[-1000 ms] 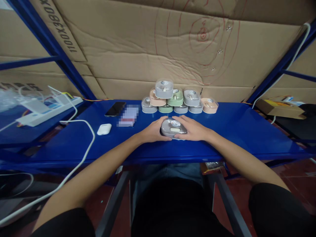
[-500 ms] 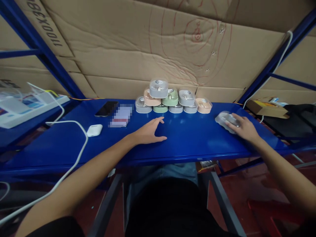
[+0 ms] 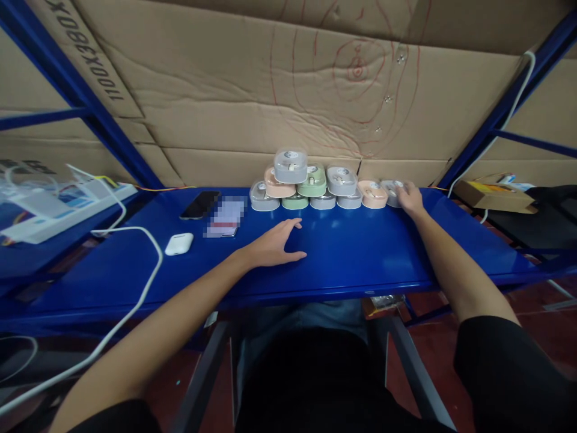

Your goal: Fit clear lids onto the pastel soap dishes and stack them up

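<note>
My right hand (image 3: 409,198) grips a small grey box with a clear lid (image 3: 392,193) from its right side. That box sits at the right end of the bottom row, beside a peach box (image 3: 374,195). Several similar lidded boxes in grey, green and peach are piled in tiers to the left. A grey box (image 3: 291,166) tops the pile, above a green box (image 3: 312,180) and another peach one. My left hand (image 3: 274,243) rests on the blue table (image 3: 342,252) in front of the pile, thumb and fingers apart, holding nothing.
A black phone (image 3: 199,205), a second phone with a blurred-out screen (image 3: 226,216) and a white earphone case (image 3: 179,243) lie at left. A white cable (image 3: 155,264) crosses the table's left side. Cardboard (image 3: 216,90) stands behind; an open carton (image 3: 493,197) is at right.
My right hand has carried the grey box left and back, from the table's right side to the end of the bottom row. My left hand has stayed nearly still.
</note>
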`<state>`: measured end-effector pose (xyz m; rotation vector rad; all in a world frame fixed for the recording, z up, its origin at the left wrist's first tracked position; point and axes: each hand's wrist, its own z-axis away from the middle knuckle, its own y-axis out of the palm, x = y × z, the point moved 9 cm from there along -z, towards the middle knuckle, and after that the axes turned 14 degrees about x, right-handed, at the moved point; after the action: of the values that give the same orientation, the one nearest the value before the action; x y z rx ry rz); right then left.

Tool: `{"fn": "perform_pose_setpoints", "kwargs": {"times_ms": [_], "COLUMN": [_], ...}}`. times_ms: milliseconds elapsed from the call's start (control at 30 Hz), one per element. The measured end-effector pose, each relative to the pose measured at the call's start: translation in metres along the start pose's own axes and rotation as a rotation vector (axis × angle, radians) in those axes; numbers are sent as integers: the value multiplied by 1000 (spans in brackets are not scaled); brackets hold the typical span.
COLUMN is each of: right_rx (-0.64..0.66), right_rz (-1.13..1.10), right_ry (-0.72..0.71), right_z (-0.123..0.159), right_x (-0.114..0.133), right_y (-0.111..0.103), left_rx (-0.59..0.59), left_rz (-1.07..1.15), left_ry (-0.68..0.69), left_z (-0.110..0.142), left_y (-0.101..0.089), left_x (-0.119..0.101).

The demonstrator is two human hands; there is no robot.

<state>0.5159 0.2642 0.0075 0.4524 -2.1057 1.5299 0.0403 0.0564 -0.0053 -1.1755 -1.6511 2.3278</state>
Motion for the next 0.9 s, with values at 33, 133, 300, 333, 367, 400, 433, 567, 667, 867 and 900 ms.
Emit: {"fn": "perform_pose_setpoints", "kwargs": {"times_ms": [33, 133, 300, 333, 367, 400, 433, 567, 667, 867, 900], "right_rx": [7, 3, -138, -151, -151, -114, -68, 85, 152, 153, 147], "right_rz": [-21, -56, 11, 54, 88, 112, 124, 191, 246, 216, 166], "right_ry": [14, 68, -124, -223, -308, -385, -442, -372, -235, -165, -172], "right_z": [1, 9, 36, 45, 53, 61, 68, 83, 86, 86, 86], "right_x": [0, -1, 57, 82, 109, 136, 161, 227, 241, 215, 207], "right_y": [2, -6, -34, -33, -29, -19, -8, 40, 60, 41, 32], "left_rx": [-3, -2, 7, 6, 6, 8, 10, 2, 1, -9, -16], "left_rz": [0, 11, 33, 30, 25, 19, 14, 10, 5, 20, 25], "left_ry": [3, -2, -16, -13, -11, -9, -7, 9, 13, 15, 14], "left_z": [0, 0, -1, 0, 0, 0, 0, 0, 0, 0, 0], "left_y": [0, 0, 0, 0, 0, 0, 0, 0, 0, -1, -1], "left_x": [0, -1, -2, -2, -2, -3, -3, -4, -4, -3, -2]}}
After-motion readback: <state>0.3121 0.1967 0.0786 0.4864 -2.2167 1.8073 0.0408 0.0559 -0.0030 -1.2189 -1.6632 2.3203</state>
